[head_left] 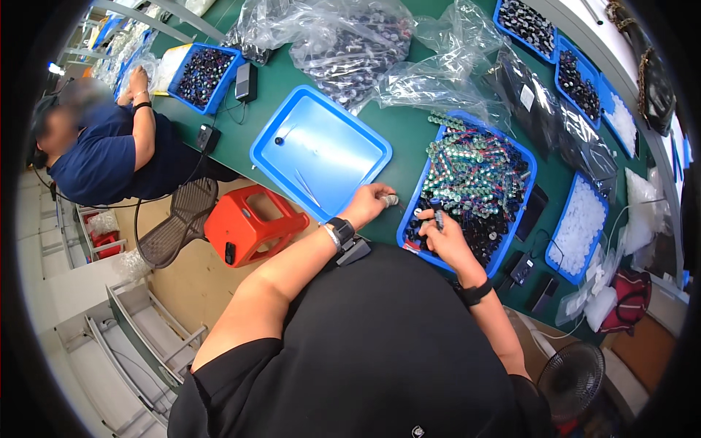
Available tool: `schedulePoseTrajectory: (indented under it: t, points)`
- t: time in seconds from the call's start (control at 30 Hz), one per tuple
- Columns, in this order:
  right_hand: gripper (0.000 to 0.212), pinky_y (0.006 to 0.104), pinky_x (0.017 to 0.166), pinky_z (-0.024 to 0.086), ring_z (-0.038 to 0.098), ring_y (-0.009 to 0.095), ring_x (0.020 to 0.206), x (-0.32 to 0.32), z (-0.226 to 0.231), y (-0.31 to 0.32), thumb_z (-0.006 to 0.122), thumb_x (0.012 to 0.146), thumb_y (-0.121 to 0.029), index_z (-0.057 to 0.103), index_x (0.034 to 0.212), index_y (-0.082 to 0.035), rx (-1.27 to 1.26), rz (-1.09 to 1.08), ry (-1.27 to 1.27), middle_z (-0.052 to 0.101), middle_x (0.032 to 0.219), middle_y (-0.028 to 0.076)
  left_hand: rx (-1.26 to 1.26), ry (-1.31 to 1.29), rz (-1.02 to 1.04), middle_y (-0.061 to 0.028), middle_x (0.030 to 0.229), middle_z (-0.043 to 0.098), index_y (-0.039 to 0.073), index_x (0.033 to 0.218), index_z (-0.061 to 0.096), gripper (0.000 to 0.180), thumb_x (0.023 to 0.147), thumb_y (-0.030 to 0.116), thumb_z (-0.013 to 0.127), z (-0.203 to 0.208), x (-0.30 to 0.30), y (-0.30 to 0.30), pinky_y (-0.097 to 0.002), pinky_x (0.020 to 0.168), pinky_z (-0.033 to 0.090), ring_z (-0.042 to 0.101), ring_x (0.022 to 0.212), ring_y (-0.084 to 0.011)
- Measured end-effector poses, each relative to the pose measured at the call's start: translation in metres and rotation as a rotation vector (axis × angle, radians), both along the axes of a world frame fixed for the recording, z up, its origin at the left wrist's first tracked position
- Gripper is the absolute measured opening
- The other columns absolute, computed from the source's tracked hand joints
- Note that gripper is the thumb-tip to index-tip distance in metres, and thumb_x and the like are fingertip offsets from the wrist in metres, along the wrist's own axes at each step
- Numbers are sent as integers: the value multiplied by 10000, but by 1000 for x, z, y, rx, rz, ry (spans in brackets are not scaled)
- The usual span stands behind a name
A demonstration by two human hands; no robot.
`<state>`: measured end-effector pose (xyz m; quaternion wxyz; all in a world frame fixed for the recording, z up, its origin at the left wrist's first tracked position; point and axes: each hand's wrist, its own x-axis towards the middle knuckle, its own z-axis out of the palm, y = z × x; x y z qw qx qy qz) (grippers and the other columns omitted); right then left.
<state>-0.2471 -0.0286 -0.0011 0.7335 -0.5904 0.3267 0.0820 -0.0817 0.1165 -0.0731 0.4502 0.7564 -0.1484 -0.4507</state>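
Observation:
My left hand (pixel 369 205) is closed, fingertips pinched on a small silvery-grey part (pixel 391 200) between the two blue trays. My right hand (pixel 447 239) is over the near end of the right-hand blue tray (pixel 534 175), fingers curled around a small dark cylindrical piece (pixel 437 207). Strips of small green circuit boards (pixel 467 166) with coloured wires fill the far part of that tray. Small black round parts (pixel 483 248) lie in its near part. The left-hand blue tray (pixel 332 146) holds one black round part (pixel 279 141) and a few thin strands.
Clear plastic bags of dark parts (pixel 354 47) lie at the back. Blue trays of dark parts and a tray of white pieces (pixel 579 228) stand right. A red stool (pixel 252 225) stands on the floor. At left a co-worker (pixel 109 150) sits by another parts tray (pixel 206 77).

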Motion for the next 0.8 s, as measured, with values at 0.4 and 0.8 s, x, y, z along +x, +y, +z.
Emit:
schedulePoseTrajectory:
  t: [0.4,0.8]
  points:
    - [326,213,474,381,524,59,584,33,-21,18,474,976,-331,535,910,-18,110,177,192,550,707,54,156,-615,-12,-186,882,596,74,1161,585,310,853,105,579,-35,-11,9,-425,799,472,591,867,-357]
    - [279,461,707,502,612,405,771,59,-36,31,515,923,-237,563,1005,26,-969,577,40,586,903,229,41,-511,-135,-117,935,561,112,1133,594,349,789,72,639,-26,-8,25,-418,739,480,578,836,-327]
